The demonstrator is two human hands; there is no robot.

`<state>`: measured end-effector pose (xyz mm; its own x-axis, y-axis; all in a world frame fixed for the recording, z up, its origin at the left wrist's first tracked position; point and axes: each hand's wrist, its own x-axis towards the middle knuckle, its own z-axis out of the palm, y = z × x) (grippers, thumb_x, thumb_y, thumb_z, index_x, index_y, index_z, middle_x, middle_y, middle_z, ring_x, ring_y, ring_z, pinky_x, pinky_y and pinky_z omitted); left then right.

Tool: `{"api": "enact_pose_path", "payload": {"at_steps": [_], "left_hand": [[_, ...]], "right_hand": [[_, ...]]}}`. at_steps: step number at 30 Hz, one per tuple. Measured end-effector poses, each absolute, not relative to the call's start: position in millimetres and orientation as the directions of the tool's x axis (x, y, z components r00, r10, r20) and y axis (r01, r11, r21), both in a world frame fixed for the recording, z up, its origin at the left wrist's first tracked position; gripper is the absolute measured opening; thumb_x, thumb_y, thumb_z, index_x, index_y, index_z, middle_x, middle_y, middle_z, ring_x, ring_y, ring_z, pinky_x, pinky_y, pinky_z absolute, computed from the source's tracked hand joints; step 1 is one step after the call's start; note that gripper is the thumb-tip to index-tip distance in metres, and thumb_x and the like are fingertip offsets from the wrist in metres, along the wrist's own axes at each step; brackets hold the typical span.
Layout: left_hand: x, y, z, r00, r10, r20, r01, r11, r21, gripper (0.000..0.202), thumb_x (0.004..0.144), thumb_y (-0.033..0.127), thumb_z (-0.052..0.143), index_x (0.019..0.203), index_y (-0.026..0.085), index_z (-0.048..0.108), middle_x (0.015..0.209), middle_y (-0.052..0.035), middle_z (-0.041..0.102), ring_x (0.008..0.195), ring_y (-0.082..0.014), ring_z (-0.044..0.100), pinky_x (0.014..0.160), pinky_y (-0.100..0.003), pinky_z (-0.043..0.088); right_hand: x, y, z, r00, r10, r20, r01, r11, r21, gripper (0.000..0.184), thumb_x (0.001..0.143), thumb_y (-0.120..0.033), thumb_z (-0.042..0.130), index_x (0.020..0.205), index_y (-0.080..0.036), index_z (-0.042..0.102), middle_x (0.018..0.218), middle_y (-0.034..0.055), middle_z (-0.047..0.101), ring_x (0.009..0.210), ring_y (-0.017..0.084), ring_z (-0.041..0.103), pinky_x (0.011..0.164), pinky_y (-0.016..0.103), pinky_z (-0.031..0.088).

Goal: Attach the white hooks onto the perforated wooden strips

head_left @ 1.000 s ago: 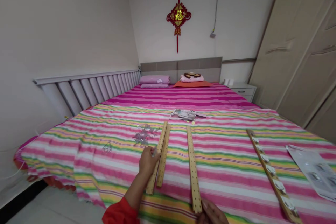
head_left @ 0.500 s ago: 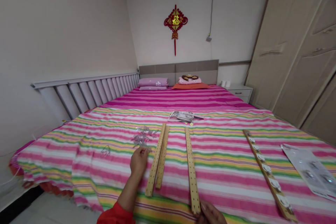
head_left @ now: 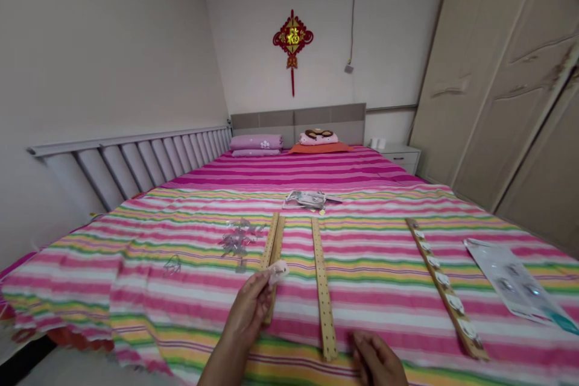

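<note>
My left hand (head_left: 248, 307) is closed in a pinch on a small clear plastic packet (head_left: 278, 271), held above a pair of wooden strips (head_left: 270, 241). What is inside the packet is too small to make out. These strips are lined with small holes and partly hidden by the hand. My right hand (head_left: 377, 359) hovers low beside the near end of a single perforated wooden strip (head_left: 323, 289), fingers loosely bent and apart from it, with nothing visible in them. A loose pile of small clear packets (head_left: 239, 238) lies left of the strips.
On the striped bedspread (head_left: 371, 289), a wooden strip carrying several white pieces (head_left: 446, 283) lies to the right. Beyond it is a blister pack (head_left: 515, 280). More packaging (head_left: 310, 199) sits farther back, and a thin tangled clear item (head_left: 172, 264) at left.
My left hand has lifted a packet from the pile and moved right, over the paired strips. My right hand has let go of the single strip's near end. The view has turned slightly right.
</note>
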<state>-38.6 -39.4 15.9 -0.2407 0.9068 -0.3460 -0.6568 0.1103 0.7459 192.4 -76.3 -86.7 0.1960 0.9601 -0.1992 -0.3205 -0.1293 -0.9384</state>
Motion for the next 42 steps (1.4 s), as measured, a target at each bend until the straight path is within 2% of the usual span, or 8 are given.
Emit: {"api": "enact_pose_path", "payload": {"at_steps": [4, 9, 16, 21, 26, 31, 36, 42], "left_hand": [[-8.3, -47.1, 10.2, -0.142, 0.927, -0.348, -0.696, 0.156, 0.701, 0.014, 0.068, 0.007, 0.072, 0.079, 0.014, 0.065, 0.067, -0.0013, 0.067, 0.054, -0.0074, 0.063, 0.052, -0.014, 0.052], [20.8, -57.3, 0.2, -0.127, 0.960, -0.251, -0.666, 0.105, 0.739, 0.025, 0.058, 0.018, 0.082, 0.078, 0.014, 0.067, 0.073, -0.0032, 0.069, 0.064, -0.0100, 0.065, 0.062, -0.017, 0.054], [37.6, -67.1, -8.8, -0.148, 0.976, -0.159, -0.613, 0.036, 0.789, 0.030, 0.060, 0.030, 0.081, 0.081, 0.015, 0.069, 0.082, -0.0058, 0.070, 0.076, -0.0129, 0.065, 0.071, -0.021, 0.052], [43.0, -71.1, -6.6, -0.130, 0.975, -0.181, -0.684, 0.044, 0.728, 0.029, 0.057, 0.030, 0.082, 0.079, 0.015, 0.068, 0.075, -0.0033, 0.069, 0.071, -0.0127, 0.065, 0.066, -0.021, 0.051], [50.0, -76.8, -10.5, -0.125, 0.959, -0.256, -0.743, 0.081, 0.664, 0.028, 0.056, 0.021, 0.083, 0.079, 0.015, 0.069, 0.080, -0.0051, 0.071, 0.074, -0.0136, 0.067, 0.072, -0.022, 0.053], [60.2, -84.1, -13.5, -0.076, 0.959, -0.272, -0.736, 0.129, 0.664, 0.028, 0.056, 0.021, 0.083, 0.079, 0.015, 0.070, 0.084, -0.0069, 0.072, 0.074, -0.0140, 0.067, 0.071, -0.021, 0.053], [62.5, -85.9, -12.0, -0.041, 0.965, -0.260, -0.648, 0.172, 0.742, 0.031, 0.056, 0.030, 0.083, 0.078, 0.013, 0.070, 0.076, -0.0069, 0.070, 0.069, -0.0137, 0.066, 0.068, -0.022, 0.050], [44.0, -71.5, -16.9, -0.121, 0.965, -0.233, -0.370, 0.174, 0.913, 0.041, 0.054, 0.046, 0.079, 0.077, 0.013, 0.070, 0.072, -0.0041, 0.068, 0.066, -0.0118, 0.061, 0.062, -0.021, 0.047]], "right_hand": [[193.3, -69.3, -45.6, 0.095, 0.991, -0.093, -0.260, -0.066, -0.963, 0.043, 0.058, -0.058, 0.073, 0.065, -0.017, 0.063, 0.045, -0.0052, 0.050, 0.034, 0.004, 0.032, 0.035, 0.019, 0.024], [179.0, -67.4, -1.1, 0.005, 0.999, -0.032, -0.305, -0.029, -0.952, 0.037, 0.069, -0.053, 0.068, 0.062, -0.018, 0.060, 0.041, -0.0062, 0.044, 0.038, 0.006, 0.035, 0.039, 0.020, 0.028], [161.7, -75.0, 16.9, -0.102, 0.995, 0.012, -0.303, -0.020, -0.953, 0.049, 0.068, -0.054, 0.069, 0.101, -0.018, 0.067, 0.046, -0.0067, 0.047, 0.036, 0.007, 0.035, 0.037, 0.021, 0.032], [161.3, -85.8, 12.6, -0.166, 0.967, 0.194, -0.186, 0.162, -0.969, 0.031, 0.071, -0.048, 0.068, 0.081, -0.020, 0.073, 0.074, 0.0053, 0.067, 0.066, 0.018, 0.058, 0.061, 0.027, 0.048], [166.3, -79.1, 0.3, 0.066, 0.997, 0.029, -0.266, 0.046, -0.963, 0.036, 0.065, -0.053, 0.071, 0.074, -0.018, 0.067, 0.056, -0.0007, 0.058, 0.047, 0.011, 0.046, 0.042, 0.022, 0.038], [168.2, -68.3, -6.5, 0.060, 0.998, -0.033, -0.345, -0.010, -0.939, 0.040, 0.059, -0.051, 0.077, 0.078, -0.017, 0.066, 0.048, -0.0040, 0.054, 0.041, 0.010, 0.044, 0.039, 0.021, 0.036], [170.6, -61.1, -15.2, 0.025, 0.999, -0.046, -0.350, -0.034, -0.936, 0.039, 0.058, -0.051, 0.077, 0.071, -0.017, 0.063, 0.044, -0.0053, 0.052, 0.039, 0.008, 0.044, 0.039, 0.020, 0.034], [182.2, -50.0, -14.4, -0.030, 0.999, -0.034, -0.331, -0.042, -0.943, 0.036, 0.060, -0.048, 0.076, 0.066, -0.016, 0.061, 0.040, -0.0054, 0.054, 0.035, 0.007, 0.042, 0.039, 0.020, 0.032]]}}
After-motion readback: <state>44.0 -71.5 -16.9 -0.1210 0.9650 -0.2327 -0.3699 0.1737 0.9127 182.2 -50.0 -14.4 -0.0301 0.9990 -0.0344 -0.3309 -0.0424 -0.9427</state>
